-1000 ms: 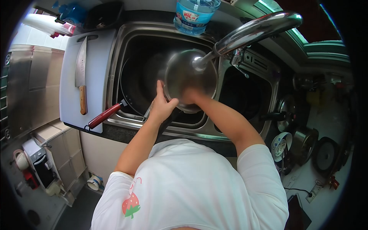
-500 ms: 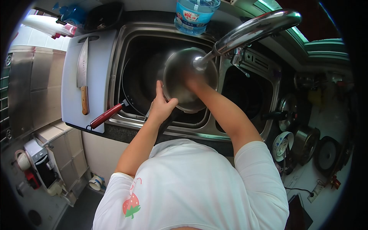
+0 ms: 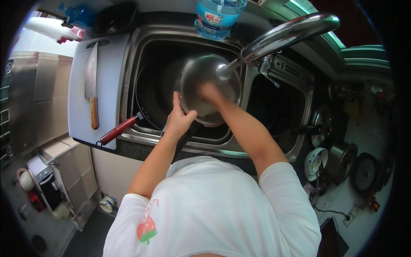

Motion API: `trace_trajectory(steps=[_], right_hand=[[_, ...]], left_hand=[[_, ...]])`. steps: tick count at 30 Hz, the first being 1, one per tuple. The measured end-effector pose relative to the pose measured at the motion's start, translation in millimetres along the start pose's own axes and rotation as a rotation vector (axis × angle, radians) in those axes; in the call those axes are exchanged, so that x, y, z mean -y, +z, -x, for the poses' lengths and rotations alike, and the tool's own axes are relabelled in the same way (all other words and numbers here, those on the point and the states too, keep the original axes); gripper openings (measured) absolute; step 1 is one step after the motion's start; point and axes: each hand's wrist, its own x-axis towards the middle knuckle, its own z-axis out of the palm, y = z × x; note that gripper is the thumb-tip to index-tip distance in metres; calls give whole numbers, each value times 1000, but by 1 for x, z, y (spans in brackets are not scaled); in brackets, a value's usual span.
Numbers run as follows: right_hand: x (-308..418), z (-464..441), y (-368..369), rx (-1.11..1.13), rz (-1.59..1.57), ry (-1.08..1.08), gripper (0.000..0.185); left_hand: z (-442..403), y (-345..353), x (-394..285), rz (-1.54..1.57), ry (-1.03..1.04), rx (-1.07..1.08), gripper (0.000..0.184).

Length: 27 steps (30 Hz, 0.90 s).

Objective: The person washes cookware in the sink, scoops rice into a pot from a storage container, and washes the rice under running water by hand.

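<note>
Head view. Metal pot point(image 3: 229, 92): round mouth facing up towards the camera, dull grey inside, brighter along the rim, details soft with blur. It is held over the left basin of the sink point(image 3: 205, 148), beside the divider; whether its base touches anything below cannot be seen. Left hand point(image 3: 181, 118) clamped on the pot's near-left rim, thumb over the edge, index finger stretched along the outer wall. Right hand point(image 3: 209, 92) inside the pot, blurred; cannot tell whether its fingers are together or hold anything.

Edges and room: tip of the faucet point(image 3: 289, 36) hangs over the pot's far-right part, limiting room above; cannot tell if water runs. To the left, a dark pan point(image 3: 156, 94) fills much of the same basin, its red handle point(image 3: 120, 129) crossing the sink's near-left corner. Right basin point(image 3: 274, 105), beyond the divider, is dark inside; open space above it.

Surface and room: white cutting board point(image 3: 80, 98) along the sink's left edge, bearing a knife point(image 3: 92, 81) with its wooden handle towards the near edge. Blue bottle point(image 3: 218, 20) at the sink's far edge. Right of the sink: a patterned bowl point(image 3: 311, 167) and a lid point(image 3: 321, 118). Window point(image 3: 364, 55) at far right; steel panels point(image 3: 40, 85) at left.
</note>
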Motion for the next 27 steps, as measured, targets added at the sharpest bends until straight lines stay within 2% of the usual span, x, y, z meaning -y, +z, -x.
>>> trace_trajectory(steps=[1,7,9,11,15,17,20,22,23,24,25,26,27], right_hand=[[8,-5,-13,-43,-154,132,28],[-26,-35,-38,204,-1279,-260,21],[-20,-34,-37,102,-1121,-320,22],[-23,-29,-32,-61,-689,-428,26],[-40,-25,-14,-445,767,-629,36],[-36,-11,-4,-467,1127,-597,36],[-5,31,-1,-222,1065,-364,32],[52,61,-24,8,965,-110,36],[48,59,-28,-30,1008,-112,33],[24,40,-29,-138,1182,-287,31],[-5,7,-31,-352,1549,-530,29],[-27,-23,-38,-714,2033,-711,27],[-42,-44,-40,-1097,2454,-716,25]], left_hand=[[-1,-1,0,17,-6,1,94],[-5,4,-3,81,-7,17,90],[-9,4,-3,117,-14,21,90],[-11,3,-3,89,-11,7,91],[-11,0,-8,18,-1,-39,93],[-12,-2,-9,18,5,-42,93],[-13,-2,-3,3,18,-37,93],[-11,-1,-1,-6,7,-40,94],[-11,0,3,4,11,-41,94],[-11,1,7,13,17,-42,94],[-12,2,8,20,26,-44,94],[-11,2,5,23,25,-45,94],[-10,1,-1,25,24,-44,94]])
